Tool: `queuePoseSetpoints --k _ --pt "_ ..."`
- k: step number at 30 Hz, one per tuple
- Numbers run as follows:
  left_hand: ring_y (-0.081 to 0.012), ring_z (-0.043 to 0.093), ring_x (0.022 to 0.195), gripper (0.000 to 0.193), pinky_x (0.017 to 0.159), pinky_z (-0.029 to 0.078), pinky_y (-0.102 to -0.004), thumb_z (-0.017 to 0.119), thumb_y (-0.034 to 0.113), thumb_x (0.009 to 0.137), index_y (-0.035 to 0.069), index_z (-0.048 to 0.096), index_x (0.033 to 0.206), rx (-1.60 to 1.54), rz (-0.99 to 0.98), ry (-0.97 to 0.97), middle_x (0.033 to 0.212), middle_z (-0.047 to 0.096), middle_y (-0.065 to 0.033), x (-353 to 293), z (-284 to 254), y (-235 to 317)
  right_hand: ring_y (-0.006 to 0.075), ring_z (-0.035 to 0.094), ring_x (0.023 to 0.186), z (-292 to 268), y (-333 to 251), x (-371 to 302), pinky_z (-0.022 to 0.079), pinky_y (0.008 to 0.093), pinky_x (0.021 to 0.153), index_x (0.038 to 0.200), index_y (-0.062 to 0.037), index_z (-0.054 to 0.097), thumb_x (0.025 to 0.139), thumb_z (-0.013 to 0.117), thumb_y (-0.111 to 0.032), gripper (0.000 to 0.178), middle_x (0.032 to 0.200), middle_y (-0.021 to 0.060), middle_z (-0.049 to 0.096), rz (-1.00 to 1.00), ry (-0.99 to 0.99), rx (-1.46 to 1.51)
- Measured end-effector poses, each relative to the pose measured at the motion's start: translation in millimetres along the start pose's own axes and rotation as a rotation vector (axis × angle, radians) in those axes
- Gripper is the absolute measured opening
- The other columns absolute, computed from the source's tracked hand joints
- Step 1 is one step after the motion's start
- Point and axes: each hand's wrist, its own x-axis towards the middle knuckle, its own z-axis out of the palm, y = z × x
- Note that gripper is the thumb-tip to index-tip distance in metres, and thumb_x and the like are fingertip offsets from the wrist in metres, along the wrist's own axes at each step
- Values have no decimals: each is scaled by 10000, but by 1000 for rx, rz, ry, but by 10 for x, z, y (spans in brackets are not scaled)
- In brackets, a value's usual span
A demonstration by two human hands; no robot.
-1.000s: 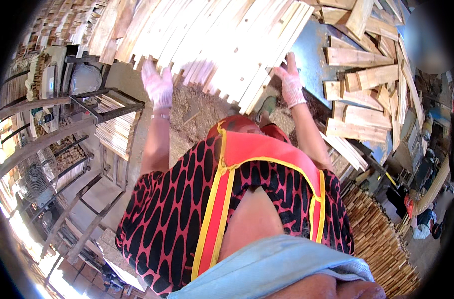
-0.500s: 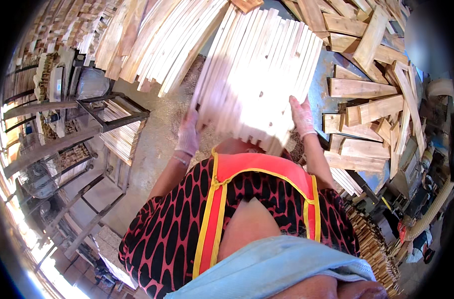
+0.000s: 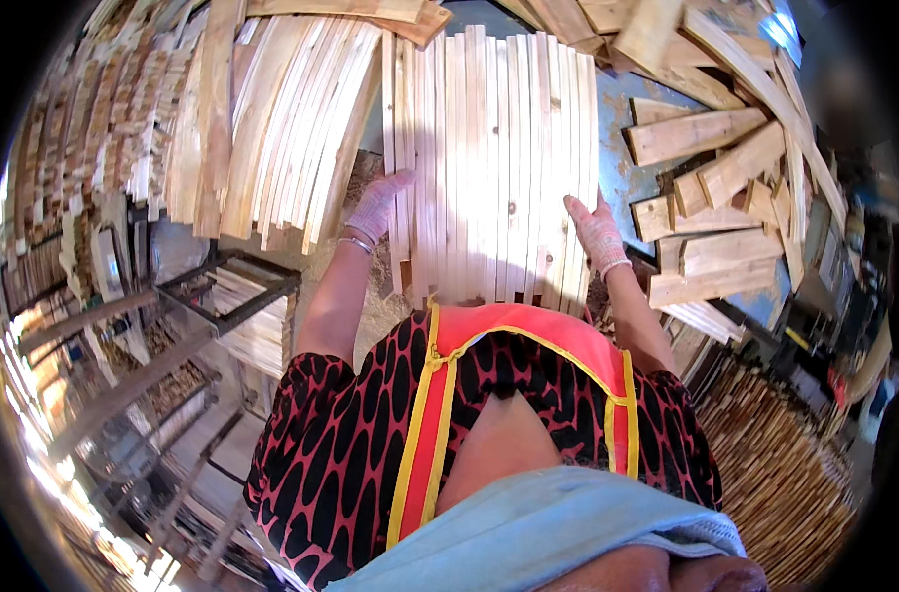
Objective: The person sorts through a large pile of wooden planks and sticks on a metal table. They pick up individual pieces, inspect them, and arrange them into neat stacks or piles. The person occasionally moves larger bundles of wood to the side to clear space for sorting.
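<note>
A wide row of pale wooden strips (image 3: 479, 168) lies lengthwise in front of me, side by side, with uneven ends. My left hand (image 3: 378, 205), in a thin knitted glove, grips the left side of the row, its fingers against the outermost strips. There a few strips stand slightly apart from the others. On the opposite side my right hand (image 3: 596, 233), also gloved, holds the right edge with its thumb pointing forward. The fingers beneath and behind the strips are partly hidden. Several strips show small dark knots.
More strips (image 3: 301, 128) are stacked to the left. Short boards (image 3: 696, 138) lie in a loose heap on a blue surface (image 3: 622, 109) at the right. A dark metal frame (image 3: 227, 291) stands at the left, and a large pile of thin sticks (image 3: 775, 444) at the lower right.
The row of strips now sits straighter, where it was slanted and blurred. My left hand has moved forward along its side, and a few left strips have separated. The view has shifted too.
</note>
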Motion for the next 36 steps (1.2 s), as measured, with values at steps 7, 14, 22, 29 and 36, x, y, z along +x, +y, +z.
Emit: queuePoseSetpoints --k 7,14,22,29,36 --pt "-197 666 1241 489 1140 484 -361 766 309 965 -19 711 1323 -56 -81 -147 1297 737 -91 -227 -729 -362 216 642 1244 895 374 -1144 501 341 1090 1536 11 530 1010 763 -258 636 1400 125 686 135 135 449" --pt "-246 700 1157 425 1076 536 -397 700 238 997 -54 704 1306 -100 -78 -273 1280 737 -122 -314 -1595 -874 216 631 1315 1549 1030 -1802 463 360 1171 1429 55 637 1070 642 -398 578 1394 145 705 59 31 485" --pt "-327 675 1192 717 1072 563 -457 795 213 879 -46 504 1481 22 -311 -487 1340 668 -173 -674 -1038 -532 256 532 1420 1814 922 -2607 382 380 1218 1616 -58 479 899 845 -350 856 1545 126 601 86 261 1003" --pt "-360 668 1227 928 1065 592 -478 841 188 824 -16 377 1602 186 -439 -684 1409 627 -194 -118 -408 -47 262 459 1479 2125 1182 -2698 351 407 1243 1676 -39 341 915 833 -278 938 1619 136 510 149 473 1235" --pt "-321 706 1112 809 998 621 -460 799 187 846 -19 455 1548 465 -592 -728 1282 676 -160 563 -89 -555 239 609 1317 2080 1239 -3135 544 427 1080 1667 -85 347 944 781 -112 844 1525 130 577 333 624 1576"
